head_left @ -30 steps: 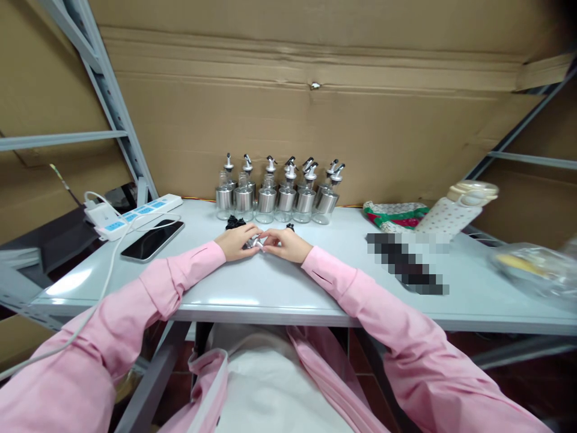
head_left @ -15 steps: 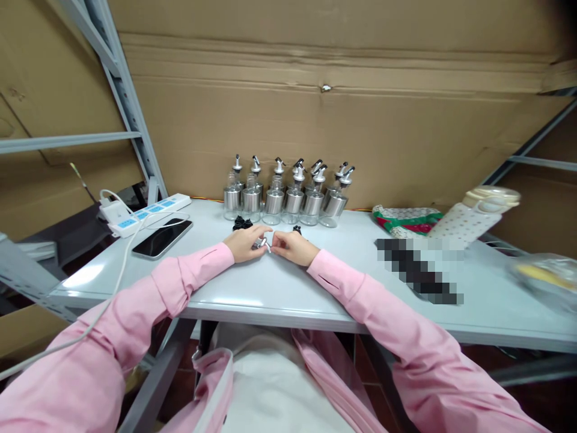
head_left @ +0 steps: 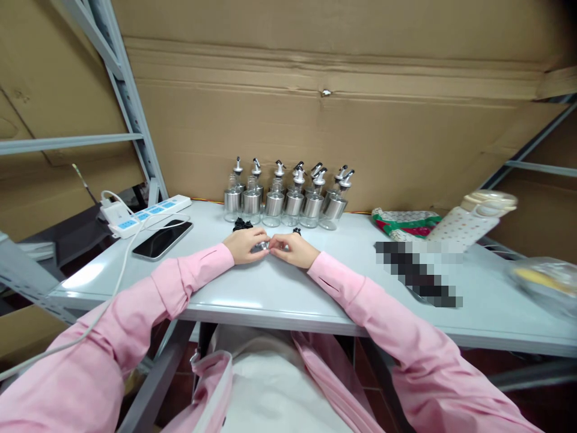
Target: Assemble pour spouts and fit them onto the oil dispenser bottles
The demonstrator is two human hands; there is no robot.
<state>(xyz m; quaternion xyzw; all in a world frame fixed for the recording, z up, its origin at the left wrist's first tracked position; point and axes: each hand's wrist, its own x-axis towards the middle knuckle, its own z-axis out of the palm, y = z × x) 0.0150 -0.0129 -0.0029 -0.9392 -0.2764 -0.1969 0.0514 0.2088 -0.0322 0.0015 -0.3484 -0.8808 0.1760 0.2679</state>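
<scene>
My left hand (head_left: pixel 247 245) is closed around a small silvery part (head_left: pixel 260 246), which shows only partly between thumb and fingers. It resembles the metal tops on the bottles, but most of it is covered. My right hand (head_left: pixel 295 249) meets the left fingertips, its thumb and fingers pinched; what lies in the pinch is hidden. Both hands rest low over the table. Just behind the left hand is a pile of small black parts (head_left: pixel 242 224), and another black part (head_left: pixel 296 231) sits behind the right hand.
Several glass oil bottles (head_left: pixel 274 203) with steel bands stand behind my hands, many with pourer tops. At left lie a phone (head_left: pixel 163 240) and a power strip (head_left: pixel 153 211) with a white cable. At right are a patterned cloth (head_left: pixel 401 224), a dotted white bottle (head_left: pixel 466 222) and a bagged bowl (head_left: pixel 547 279).
My hands have come together, the fingertips now touching over the silvery part. Its pale end, visible earlier between the hands, is now covered by the fingers.
</scene>
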